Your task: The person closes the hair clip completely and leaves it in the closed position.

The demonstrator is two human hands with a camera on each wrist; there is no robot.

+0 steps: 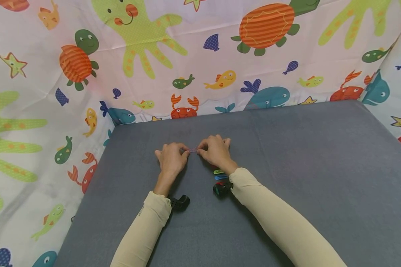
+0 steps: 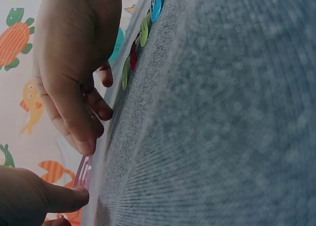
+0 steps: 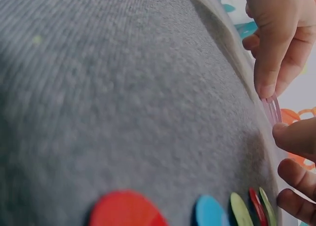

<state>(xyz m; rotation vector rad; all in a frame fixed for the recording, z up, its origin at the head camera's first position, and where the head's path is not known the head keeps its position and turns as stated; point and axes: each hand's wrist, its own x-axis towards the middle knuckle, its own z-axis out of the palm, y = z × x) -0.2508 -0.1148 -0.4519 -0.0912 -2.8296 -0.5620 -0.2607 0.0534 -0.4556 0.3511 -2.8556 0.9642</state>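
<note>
A small translucent purple snap hair clip [image 1: 193, 150] spans the gap between both hands, held just above the grey table. My left hand [image 1: 172, 157] pinches its left end between thumb and forefinger. The other end is pinched by my right hand [image 1: 216, 151]. In the left wrist view the purple clip's slotted strips [image 2: 83, 174] show between the fingertips of the two hands. Below the right hand lies a row of coloured snap clips, among them a green clip [image 1: 218, 171] and a blue clip [image 1: 221, 177]; the right wrist and sleeve partly cover the row.
Grey cloth covers the table [image 1: 304, 178]. A printed sea-animal curtain [image 1: 200, 59] hangs along its back and sides. In the right wrist view a red clip [image 3: 127, 211] lies nearest the camera, with blue, green and red ones beyond it.
</note>
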